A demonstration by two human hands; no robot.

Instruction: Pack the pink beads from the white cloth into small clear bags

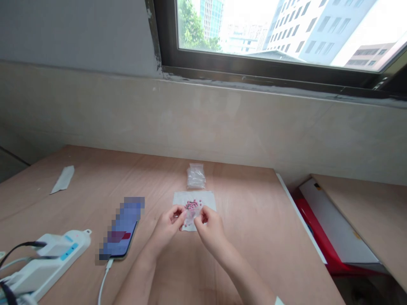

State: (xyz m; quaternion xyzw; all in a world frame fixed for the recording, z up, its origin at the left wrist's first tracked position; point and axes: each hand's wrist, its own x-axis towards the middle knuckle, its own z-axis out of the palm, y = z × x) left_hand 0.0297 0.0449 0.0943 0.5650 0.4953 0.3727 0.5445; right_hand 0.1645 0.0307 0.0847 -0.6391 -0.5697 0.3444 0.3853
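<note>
Between my two hands is a small clear plastic bag (191, 215), pinched at its left side by my left hand (171, 219) and at its right side by my right hand (208, 222). Both hands are closed at the fingertips. Under the bag lies a white paper sheet (208, 198). On the sheet, just beyond the bag, sits a small heap of pink beads (192, 205), with a few darker bits among them. Whether any beads are inside the bag I cannot tell. A stack of clear plastic bags (196, 176) rests farther back on the table.
A phone (122, 231) with a white charging cable (104, 279) lies to the left. Nearer the left edge is a white power strip (60, 258) with plugs and cables. A crumpled tissue (63, 179) lies at the back left. Beyond the wooden table (254, 220) stands a wall.
</note>
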